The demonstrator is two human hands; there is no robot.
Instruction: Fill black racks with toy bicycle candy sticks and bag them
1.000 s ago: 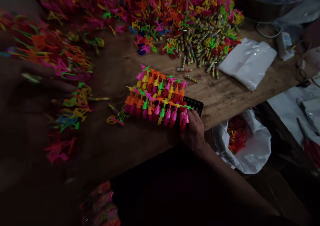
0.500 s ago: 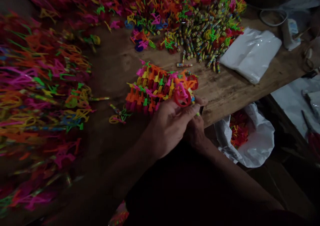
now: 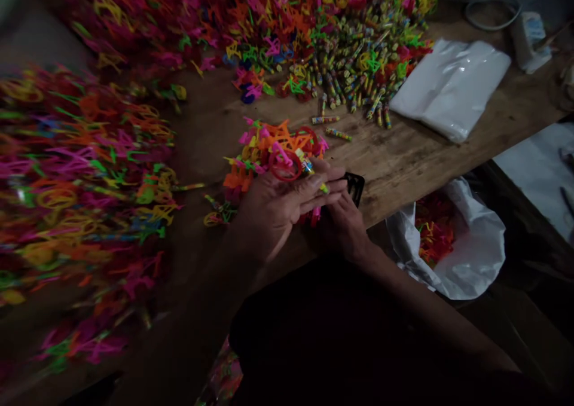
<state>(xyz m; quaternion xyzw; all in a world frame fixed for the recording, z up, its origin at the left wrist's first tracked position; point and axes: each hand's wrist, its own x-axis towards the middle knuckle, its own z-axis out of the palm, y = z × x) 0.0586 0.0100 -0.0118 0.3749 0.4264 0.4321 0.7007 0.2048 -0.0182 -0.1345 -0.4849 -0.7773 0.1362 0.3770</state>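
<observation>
My left hand (image 3: pixel 273 208) is closed around a small printed tube (image 3: pixel 308 165) with bright plastic parts on it, among them a red ring (image 3: pixel 286 167). Its fingers stretch to the right, and their tips meet my right hand (image 3: pixel 348 222). The right hand's fingers are bent together beside a black slotted piece (image 3: pixel 355 186) at the table's front edge; what they pinch is hidden. Beneath and behind the left hand lie rows of coloured plastic pieces (image 3: pixel 237 179), partly covered. Two loose printed tubes, the nearer one (image 3: pixel 338 134) slightly tilted, rest just beyond.
Heaps of bright plastic pieces (image 3: pixel 89 173) cover the table's left and back. A pile of printed tubes (image 3: pixel 354 65) lies behind my hands. To the right are a stack of clear plastic bags (image 3: pixel 452 86) and a white box (image 3: pixel 531 41). Below the edge hangs an open white sack (image 3: pixel 478 256).
My left hand has shifted left with the tube and red ring, and its fingers are straighter. The right hand stays near the edge, where more of the black slotted piece shows.
</observation>
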